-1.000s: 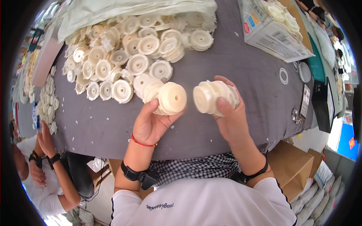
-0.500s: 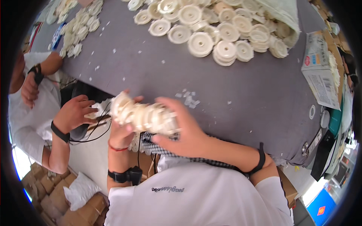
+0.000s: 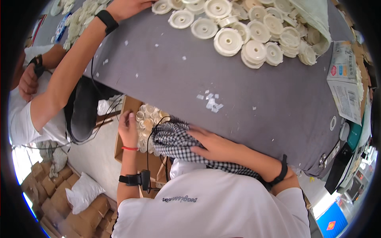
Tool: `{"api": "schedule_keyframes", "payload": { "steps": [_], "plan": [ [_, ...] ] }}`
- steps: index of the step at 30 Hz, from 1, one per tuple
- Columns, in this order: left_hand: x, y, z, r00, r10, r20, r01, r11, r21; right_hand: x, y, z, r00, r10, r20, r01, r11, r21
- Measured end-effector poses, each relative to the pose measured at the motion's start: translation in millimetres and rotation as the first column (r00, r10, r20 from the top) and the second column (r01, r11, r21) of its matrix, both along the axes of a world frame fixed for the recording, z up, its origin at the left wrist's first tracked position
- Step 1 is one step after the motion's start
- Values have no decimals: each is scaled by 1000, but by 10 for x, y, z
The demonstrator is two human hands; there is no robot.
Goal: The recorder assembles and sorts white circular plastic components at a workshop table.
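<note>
My left hand [image 3: 128, 130] is over the left part of a cardboard box [image 3: 123, 119], fingers stretched out and nothing seen in them. Round cream plastic wheels [image 3: 147, 119] fill the visible part of that box, just right of the hand. My right hand [image 3: 212, 143] lies with fingers apart on a black-and-white checked cloth [image 3: 172, 137] across my lap. On the grey table ahead, a large heap of the same cream wheels [image 3: 229, 41] spills from a pale sack [image 3: 317, 23].
A co-worker's arm [image 3: 73, 75] reaches across the table's left to the heap. Small clear plastic scraps [image 3: 212, 102] lie near the table's middle. A printed carton [image 3: 343, 87] stands at the right edge. A black cable [image 3: 150, 144] hangs past the box.
The stack of wheels has left my hands, which have moved apart and lower. The box below now shows. The co-worker's arm has swung up to the heap.
</note>
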State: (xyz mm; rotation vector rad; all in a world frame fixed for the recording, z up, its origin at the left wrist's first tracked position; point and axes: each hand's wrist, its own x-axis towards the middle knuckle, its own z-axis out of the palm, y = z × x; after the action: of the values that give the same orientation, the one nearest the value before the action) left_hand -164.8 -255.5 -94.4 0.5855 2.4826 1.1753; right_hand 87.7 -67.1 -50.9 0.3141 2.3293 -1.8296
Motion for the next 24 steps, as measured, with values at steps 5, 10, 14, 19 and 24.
{"api": "schedule_keyframes", "payload": {
  "steps": [5,10,14,19,24],
  "plan": [
    [474,1359,962,560,-542,-627,762,634,133,452,265,334,1000,-28,0,27,958,-287],
    [592,2622,1191,465,-586,-663,768,640,-27,689,988,757,898,-429,-99,402,891,-212],
    [368,3435,911,511,-503,-697,627,773,-98,530,1776,692,542,-591,-597,837,320,443],
    [670,3719,886,405,-603,-688,730,666,-154,372,2899,392,503,-595,-627,800,45,599],
    [696,3576,995,299,-708,-640,824,529,-201,0,2629,407,745,-532,-403,567,186,802]
  ]
}}
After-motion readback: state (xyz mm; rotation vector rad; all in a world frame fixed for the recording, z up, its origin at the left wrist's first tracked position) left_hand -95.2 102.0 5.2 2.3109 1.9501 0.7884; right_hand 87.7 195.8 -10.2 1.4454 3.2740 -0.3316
